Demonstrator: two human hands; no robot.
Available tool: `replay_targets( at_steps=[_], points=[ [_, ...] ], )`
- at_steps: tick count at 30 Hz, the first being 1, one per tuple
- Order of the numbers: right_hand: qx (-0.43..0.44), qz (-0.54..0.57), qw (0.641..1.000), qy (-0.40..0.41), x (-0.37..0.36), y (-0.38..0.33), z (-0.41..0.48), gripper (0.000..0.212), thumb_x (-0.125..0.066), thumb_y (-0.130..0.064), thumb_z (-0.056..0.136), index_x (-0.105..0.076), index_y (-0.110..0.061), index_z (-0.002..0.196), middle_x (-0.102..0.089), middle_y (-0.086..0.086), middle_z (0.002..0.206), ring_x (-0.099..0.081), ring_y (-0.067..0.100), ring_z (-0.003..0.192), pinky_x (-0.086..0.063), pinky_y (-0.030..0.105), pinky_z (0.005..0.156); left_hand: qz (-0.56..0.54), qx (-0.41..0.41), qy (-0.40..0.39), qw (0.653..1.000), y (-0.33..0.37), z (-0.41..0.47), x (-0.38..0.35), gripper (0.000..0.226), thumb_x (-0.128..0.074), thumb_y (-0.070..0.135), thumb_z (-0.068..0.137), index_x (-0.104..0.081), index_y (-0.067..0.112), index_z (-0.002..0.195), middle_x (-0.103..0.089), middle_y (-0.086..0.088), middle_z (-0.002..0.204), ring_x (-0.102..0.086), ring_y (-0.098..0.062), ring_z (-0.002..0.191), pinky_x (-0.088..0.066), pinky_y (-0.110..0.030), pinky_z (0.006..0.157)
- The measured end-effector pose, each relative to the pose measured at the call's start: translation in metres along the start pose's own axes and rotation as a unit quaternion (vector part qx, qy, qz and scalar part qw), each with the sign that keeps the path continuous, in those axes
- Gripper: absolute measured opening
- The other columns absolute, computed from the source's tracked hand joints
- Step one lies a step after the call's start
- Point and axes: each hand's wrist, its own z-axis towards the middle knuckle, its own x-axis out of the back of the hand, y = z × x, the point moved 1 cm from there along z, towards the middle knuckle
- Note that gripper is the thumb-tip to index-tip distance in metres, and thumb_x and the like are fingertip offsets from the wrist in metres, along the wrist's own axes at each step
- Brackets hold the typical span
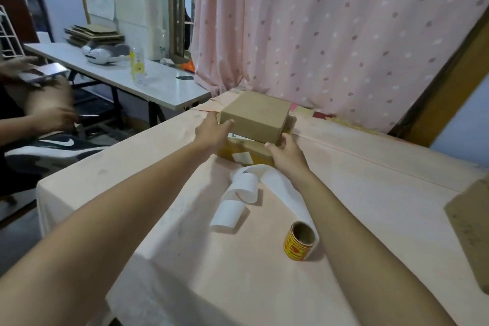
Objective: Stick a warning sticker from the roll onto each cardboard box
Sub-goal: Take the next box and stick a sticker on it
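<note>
Item: plain brown cardboard box [255,114], topmost, clamped between my left grip [211,132] and right grip [287,153]; yellow-and-red sticker roll [300,242] lies well back toward me, nearer the right grip.

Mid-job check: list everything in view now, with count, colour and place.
lower box: one, brown, white labels, far side of cloth.
top box: one, brown, stacked on it.
sticker roll: one, yellow and red, near side of cloth.
backing strip: one, white, curling between roll and boxes.
cardboard piece: one, brown, right edge.
curtain: one, pink, behind.
side table: one, white, far left.
second person: one, left edge, holding a phone.
left hand: one, gripping top box's left side.
right hand: one, gripping its near right corner.
</note>
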Motion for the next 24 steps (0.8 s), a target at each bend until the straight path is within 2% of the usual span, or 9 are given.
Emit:
replay_targets(
  at_steps=[2,5,7,10,12,15,16,18,24],
  points=[
    [-0.002,0.004,1.0,-0.005,-0.004,0.001,0.007,0.061,-0.06,-0.047,0.087,-0.047,-0.031,0.144,-0.063,-0.006,0.136,-0.06,0.019,0.122,-0.049,0.04,0.104,-0.024,0.007,0.003,1.0,-0.002,0.008,-0.009,0.055,-0.056,0.05,0.088,-0.048,0.021,0.134,-0.058,-0.001,0.132,-0.055,-0.025,0.116,-0.048,-0.036,0.094],
    [-0.001,0.003,1.0,0.0,-0.008,0.002,0.015,0.068,-0.06,-0.049,0.086,-0.042,-0.03,0.149,-0.059,-0.006,0.141,-0.058,0.019,0.126,-0.049,0.044,0.107,-0.084,0.017,-0.009,0.996,-0.003,0.014,-0.023,0.042,-0.059,0.033,0.096,-0.047,0.017,0.134,-0.059,0.001,0.121,-0.057,-0.014,0.095,-0.045,-0.021,0.064],
    [0.005,0.0,1.0,0.006,-0.012,0.001,0.017,0.063,-0.061,-0.042,0.091,-0.042,-0.028,0.149,-0.06,-0.006,0.139,-0.059,0.019,0.124,-0.05,0.04,0.105,-0.1,0.012,-0.007,0.995,-0.005,0.017,-0.027,0.042,-0.062,0.032,0.096,-0.046,0.015,0.131,-0.06,-0.001,0.122,-0.057,-0.01,0.093,-0.045,-0.02,0.062],
    [0.012,0.017,0.999,0.024,-0.015,0.004,0.016,0.058,-0.062,-0.037,0.091,-0.046,-0.028,0.146,-0.063,-0.007,0.135,-0.062,0.017,0.12,-0.052,0.038,0.103,-0.116,0.012,0.007,0.993,-0.006,0.017,-0.029,0.045,-0.065,0.035,0.093,-0.046,0.014,0.128,-0.059,-0.002,0.121,-0.058,-0.015,0.102,-0.05,-0.024,0.068],
    [0.025,0.032,0.999,0.034,-0.014,0.005,0.015,0.056,-0.063,-0.035,0.092,-0.047,-0.027,0.145,-0.064,-0.008,0.132,-0.063,0.014,0.117,-0.053,0.034,0.1,-0.106,0.004,0.019,0.994,-0.005,0.015,-0.03,0.053,-0.068,0.04,0.09,-0.045,0.015,0.131,-0.055,-0.001,0.123,-0.057,-0.019,0.111,-0.055,-0.034,0.085],
    [0.05,0.051,0.997,0.031,-0.01,0.003,0.009,0.053,-0.062,-0.024,0.097,-0.046,-0.023,0.147,-0.063,-0.012,0.127,-0.062,-0.005,0.1,-0.048,0.009,0.079,-0.082,-0.013,0.032,0.996,-0.003,0.01,-0.032,0.067,-0.067,0.048,0.089,-0.04,0.016,0.14,-0.041,-0.002,0.134,-0.049,-0.023,0.123,-0.048,-0.044,0.105],
    [0.057,0.055,0.996,0.03,-0.008,0.001,0.007,0.052,-0.061,-0.021,0.098,-0.046,-0.023,0.147,-0.063,-0.012,0.126,-0.06,-0.012,0.095,-0.045,0.003,0.072,-0.073,-0.018,0.038,0.996,-0.002,0.009,-0.033,0.072,-0.067,0.052,0.087,-0.038,0.017,0.143,-0.038,-0.003,0.137,-0.046,-0.025,0.128,-0.045,-0.046,0.108],
    [0.069,0.068,0.995,0.032,-0.004,-0.001,0.001,0.052,-0.062,-0.018,0.097,-0.048,-0.023,0.147,-0.065,-0.011,0.128,-0.059,-0.019,0.09,-0.044,-0.001,0.065,-0.059,-0.024,0.05,0.997,0.001,0.004,-0.036,0.079,-0.066,0.058,0.084,-0.037,0.019,0.145,-0.035,-0.003,0.14,-0.041,-0.028,0.133,-0.043,-0.05,0.11],
    [0.084,0.112,0.989,0.046,0.019,-0.002,-0.019,0.049,-0.062,-0.01,0.097,-0.05,-0.018,0.144,-0.063,-0.014,0.116,-0.053,-0.033,0.078,-0.04,-0.004,0.065,-0.08,-0.063,0.082,0.991,0.019,-0.015,-0.038,0.074,-0.067,0.052,0.088,-0.039,0.016,0.147,-0.035,-0.003,0.139,-0.041,-0.027,0.132,-0.04,-0.046,0.111]
  ],
)
